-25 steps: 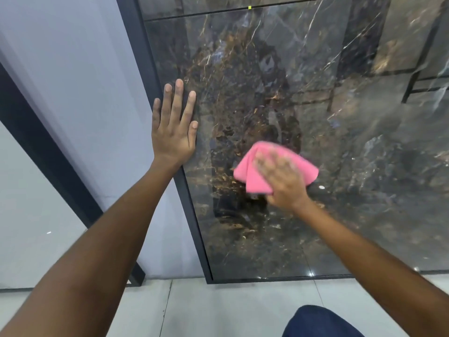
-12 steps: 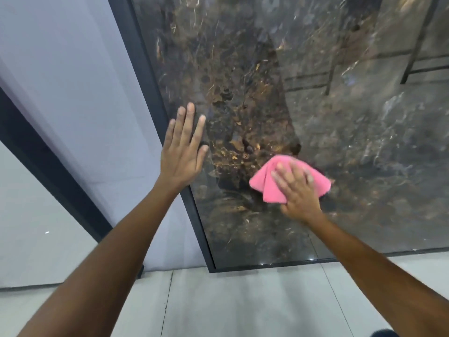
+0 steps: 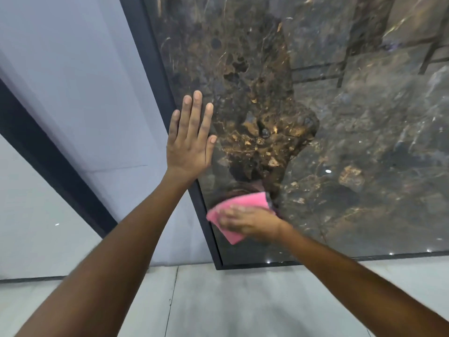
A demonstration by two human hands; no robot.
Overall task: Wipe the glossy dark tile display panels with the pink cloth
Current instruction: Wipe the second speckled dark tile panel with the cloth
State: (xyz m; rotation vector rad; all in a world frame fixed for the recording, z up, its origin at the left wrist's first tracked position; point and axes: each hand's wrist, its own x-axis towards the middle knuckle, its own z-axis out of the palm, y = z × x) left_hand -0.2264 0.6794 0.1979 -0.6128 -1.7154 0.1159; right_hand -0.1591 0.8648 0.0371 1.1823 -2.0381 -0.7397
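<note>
Wiping is midway, by my reading: the right hand (image 3: 250, 221), fingers flat, presses the cloth (image 3: 239, 210) low on the panel (image 3: 340, 142) near its left frame (image 3: 170, 98), the left hand (image 3: 190, 142) braces with straight fingers, and the upper panel looks undone.

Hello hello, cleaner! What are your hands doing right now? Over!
Left hand flat on the panel edge. Right hand pressing the cloth low on the panel, near its left frame. Nothing in the way.
</note>
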